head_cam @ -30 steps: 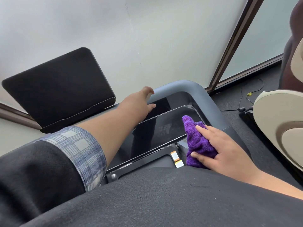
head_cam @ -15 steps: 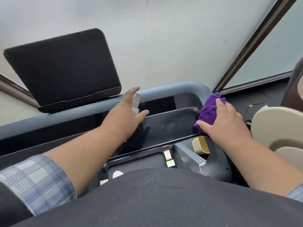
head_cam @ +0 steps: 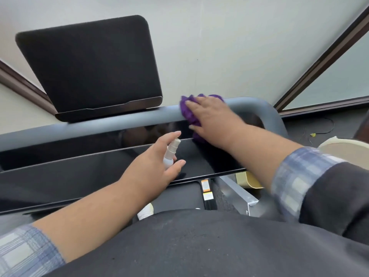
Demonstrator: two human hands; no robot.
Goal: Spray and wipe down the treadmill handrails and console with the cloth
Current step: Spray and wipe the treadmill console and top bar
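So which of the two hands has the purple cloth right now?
The right hand has it, pressing the purple cloth flat against the grey front handrail. The left hand instead holds a small white spray bottle over the glossy black console.

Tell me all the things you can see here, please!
cloth: one, purple, on the front handrail under the right hand
spray bottle: one, white, in the left hand over the console
handrail: one, grey, curving across the front
console: one, glossy black, below the handrail
tablet holder: one, black, above the handrail
cable: one, dark, on the floor at right
left hand: grips the bottle
right hand: presses the cloth
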